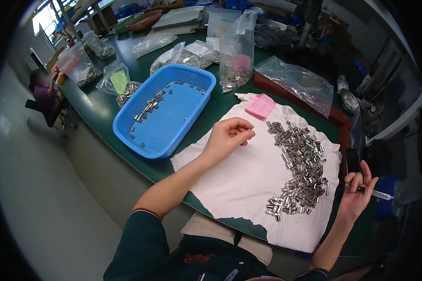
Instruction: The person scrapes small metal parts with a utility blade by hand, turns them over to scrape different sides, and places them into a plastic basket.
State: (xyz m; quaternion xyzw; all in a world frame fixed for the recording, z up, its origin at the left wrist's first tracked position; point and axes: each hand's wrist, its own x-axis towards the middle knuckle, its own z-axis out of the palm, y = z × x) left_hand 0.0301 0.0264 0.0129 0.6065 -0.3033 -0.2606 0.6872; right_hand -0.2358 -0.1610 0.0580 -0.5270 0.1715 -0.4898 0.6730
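My left hand point(227, 139) hovers over a white dotted cloth point(234, 182), its thumb and fingertips pinched together. Whatever may be between them is too small to make out. Out at the cloth's right edge, my right hand point(357, 196) has its fingers wrapped around a slim pen-like tool point(382, 194) with a dark section and a pale end. A dark rectangular object point(351, 160) shows just beyond those fingers. Between my hands, a curved heap of small shiny metal sleeves point(302, 164) lies on the cloth. A pink paper note point(260, 106) rests at the cloth's far edge.
Left of the cloth sits a blue plastic basket point(199, 110) with some metal pieces inside. Clear bags of parts point(236, 77) stand behind it on the green table point(98, 105). A brown raised edge point(335, 114) borders the right side. Another person point(46, 91) sits far left.
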